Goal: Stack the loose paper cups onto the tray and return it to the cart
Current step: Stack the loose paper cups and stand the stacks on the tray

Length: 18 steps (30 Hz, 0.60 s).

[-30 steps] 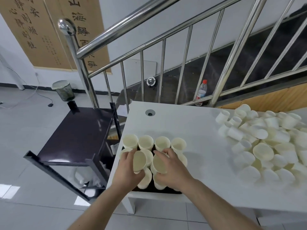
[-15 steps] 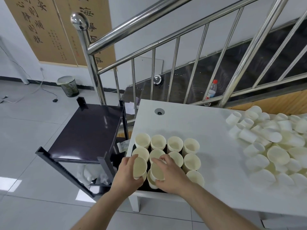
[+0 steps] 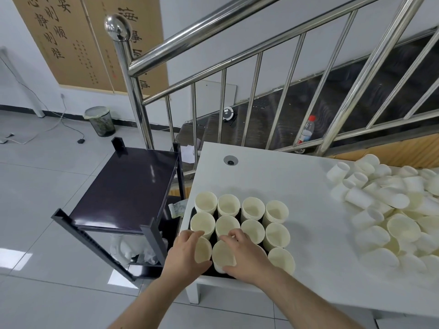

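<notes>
Hiding much of tray point(image 3: 215, 274): both hands' cups.

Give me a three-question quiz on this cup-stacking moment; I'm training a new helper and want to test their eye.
1. True or false: the loose cups lie to the left of the tray.
2. How many cup stacks stand in the tray's far row?
3. The cart stands: A) left of the table; B) behind the railing; C) on the table.

Key
1. False: they lie to its right.
2. Four.
3. A.
</notes>
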### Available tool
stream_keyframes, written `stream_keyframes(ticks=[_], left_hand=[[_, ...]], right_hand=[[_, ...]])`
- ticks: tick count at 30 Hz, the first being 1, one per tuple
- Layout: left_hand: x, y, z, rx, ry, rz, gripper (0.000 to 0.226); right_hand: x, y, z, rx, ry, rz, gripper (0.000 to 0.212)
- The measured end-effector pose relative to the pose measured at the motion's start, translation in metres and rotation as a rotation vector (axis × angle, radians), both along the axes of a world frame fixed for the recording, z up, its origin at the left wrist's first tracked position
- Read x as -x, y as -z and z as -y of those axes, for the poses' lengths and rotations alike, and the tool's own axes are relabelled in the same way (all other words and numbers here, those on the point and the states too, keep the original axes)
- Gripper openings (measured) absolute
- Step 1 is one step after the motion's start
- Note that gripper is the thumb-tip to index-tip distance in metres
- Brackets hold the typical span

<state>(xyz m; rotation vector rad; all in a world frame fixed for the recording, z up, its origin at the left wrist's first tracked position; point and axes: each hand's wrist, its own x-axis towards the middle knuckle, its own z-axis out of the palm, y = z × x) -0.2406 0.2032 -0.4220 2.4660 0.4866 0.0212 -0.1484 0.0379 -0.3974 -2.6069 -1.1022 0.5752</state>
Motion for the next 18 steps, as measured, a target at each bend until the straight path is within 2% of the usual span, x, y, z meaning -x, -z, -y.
stream_keyframes(ticks=[5, 18], left_hand=[[0.001, 0.001, -0.001, -0.052, -0.002, -0.026, 0.063], [-0.004, -0.012, 0.02, -0.117, 0.002, 0.043, 0.051]], right_hand=[[-0.001, 0.006, 0.0, 0.022, -0.021, 0.023, 0.069], [-0.007, 0.002, 0.013, -0.018, -0.011, 0.028, 0.069]])
